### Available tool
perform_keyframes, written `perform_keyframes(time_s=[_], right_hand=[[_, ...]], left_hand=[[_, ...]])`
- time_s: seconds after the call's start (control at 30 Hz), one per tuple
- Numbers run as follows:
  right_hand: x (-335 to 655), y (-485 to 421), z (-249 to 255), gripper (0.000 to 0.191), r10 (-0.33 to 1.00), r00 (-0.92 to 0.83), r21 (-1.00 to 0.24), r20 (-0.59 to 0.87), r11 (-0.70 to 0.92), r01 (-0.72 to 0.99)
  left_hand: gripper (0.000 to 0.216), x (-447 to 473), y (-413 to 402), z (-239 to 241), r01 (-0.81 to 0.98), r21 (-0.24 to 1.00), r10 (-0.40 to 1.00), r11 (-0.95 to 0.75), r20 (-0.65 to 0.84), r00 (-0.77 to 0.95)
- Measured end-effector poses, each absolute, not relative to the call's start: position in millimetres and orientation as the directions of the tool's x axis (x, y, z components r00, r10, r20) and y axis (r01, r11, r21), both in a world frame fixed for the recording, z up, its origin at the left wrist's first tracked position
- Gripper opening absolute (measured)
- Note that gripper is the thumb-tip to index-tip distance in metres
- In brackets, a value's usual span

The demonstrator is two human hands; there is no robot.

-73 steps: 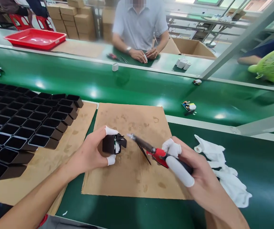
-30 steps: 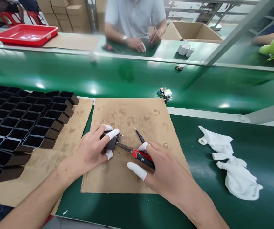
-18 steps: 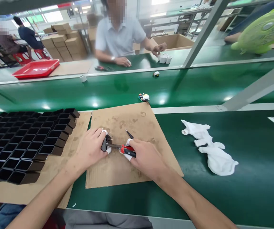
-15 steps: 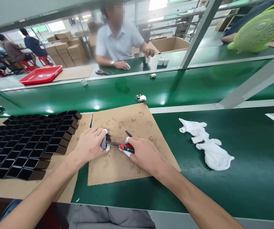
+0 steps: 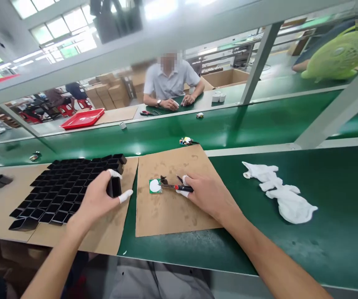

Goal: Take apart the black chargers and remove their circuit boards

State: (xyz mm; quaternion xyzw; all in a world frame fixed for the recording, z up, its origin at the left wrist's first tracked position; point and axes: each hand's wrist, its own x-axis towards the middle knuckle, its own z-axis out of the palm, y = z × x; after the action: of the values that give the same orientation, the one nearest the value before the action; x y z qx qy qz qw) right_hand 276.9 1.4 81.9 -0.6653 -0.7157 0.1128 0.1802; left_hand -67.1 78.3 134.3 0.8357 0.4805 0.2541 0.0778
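Observation:
My left hand [image 5: 96, 195], with white finger covers on thumb and finger, is at the right side of the rows of black boxes [image 5: 69, 182]. Between its finger and thumb is one black box [image 5: 114, 187]. My right hand [image 5: 207, 193] grips red-and-black pliers [image 5: 183, 188]. Their jaws point left and reach a small green circuit board [image 5: 151, 190] with a round white part on top. Dark prong-like bits [image 5: 163, 180] stick out at the board's upper right. A thin dark pointed tool [image 5: 179, 178] also projects from my right hand.
Brown cardboard [image 5: 179, 216] lies under the board. White gloves [image 5: 294, 205] lie to the right. Beyond the edge, a green belt [image 5: 154, 141] carries another circuit assembly [image 5: 187, 141]. Across it sits a person [image 5: 172, 79]. A slanted metal post [image 5: 331, 112] stands at right.
My left hand has left the board and moved left to a black box. The board now lies on the cardboard, while my right hand keeps the pliers. The view has tilted up.

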Motion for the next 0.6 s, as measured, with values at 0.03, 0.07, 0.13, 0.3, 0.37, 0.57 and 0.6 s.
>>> perform_keyframes(time_s=[0.03, 0.07, 0.13, 0.3, 0.37, 0.57, 0.6], right_hand=[[277, 1, 81, 0.014, 0.992, -0.064, -0.384, 0.11, 0.102, 0.918], [279, 2, 80, 0.015, 0.992, -0.074, -0.371, 0.106, 0.108, 0.922], [282, 2, 78, 0.018, 0.994, -0.077, -0.357, 0.083, 0.101, 0.929], [282, -2, 76, 0.022, 0.999, -0.042, -0.338, 0.027, 0.049, 0.94], [280, -6, 79, 0.024, 1.0, -0.016, -0.325, 0.013, 0.019, 0.946], [279, -13, 90, 0.027, 0.997, 0.071, -0.285, -0.005, -0.069, 0.956], [283, -12, 91, 0.026, 0.996, 0.085, -0.282, -0.01, -0.085, 0.956]], left_hand=[[0.038, -66, 69, 124, 0.753, 0.43, 0.863, -0.498, 0.332, 0.381], [0.036, -66, 58, 112, 0.731, 0.492, 0.88, -0.472, 0.31, 0.36], [0.034, -68, 34, 88, 0.703, 0.596, 0.921, -0.388, 0.239, 0.307], [0.046, -74, -17, 33, 0.526, 0.84, 0.987, -0.136, 0.07, 0.143], [0.05, -73, -27, 22, 0.434, 0.898, 0.995, -0.076, 0.042, 0.088], [0.057, -66, -30, 18, 0.29, 0.955, 0.998, -0.063, 0.059, 0.023], [0.057, -64, -30, 18, 0.273, 0.96, 0.998, -0.061, 0.054, 0.03]])
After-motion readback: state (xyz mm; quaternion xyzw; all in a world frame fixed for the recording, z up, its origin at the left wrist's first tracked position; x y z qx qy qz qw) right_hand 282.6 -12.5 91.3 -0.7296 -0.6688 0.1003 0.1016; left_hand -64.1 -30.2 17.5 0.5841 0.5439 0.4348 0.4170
